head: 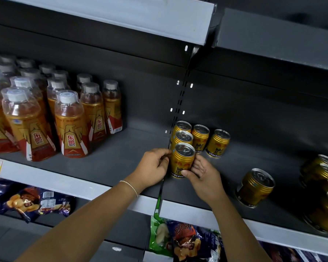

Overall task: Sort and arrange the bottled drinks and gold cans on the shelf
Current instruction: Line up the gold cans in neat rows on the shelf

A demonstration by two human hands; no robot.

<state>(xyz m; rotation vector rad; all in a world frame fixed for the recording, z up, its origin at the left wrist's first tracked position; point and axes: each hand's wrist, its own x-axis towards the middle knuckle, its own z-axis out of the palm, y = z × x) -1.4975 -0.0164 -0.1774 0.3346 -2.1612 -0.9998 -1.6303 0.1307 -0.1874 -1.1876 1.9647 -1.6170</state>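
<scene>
Item: gold can, near end of its column; I'm cupping it between left hand and right hand. Risk: I'm judging a push farther could be toppling the can behind

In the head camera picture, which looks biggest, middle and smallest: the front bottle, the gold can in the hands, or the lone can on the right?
1. Front bottle, plainly largest.
2. Held can and lone can: alike, so unranked.

bare forearms, thin bracelet on left wrist
</scene>
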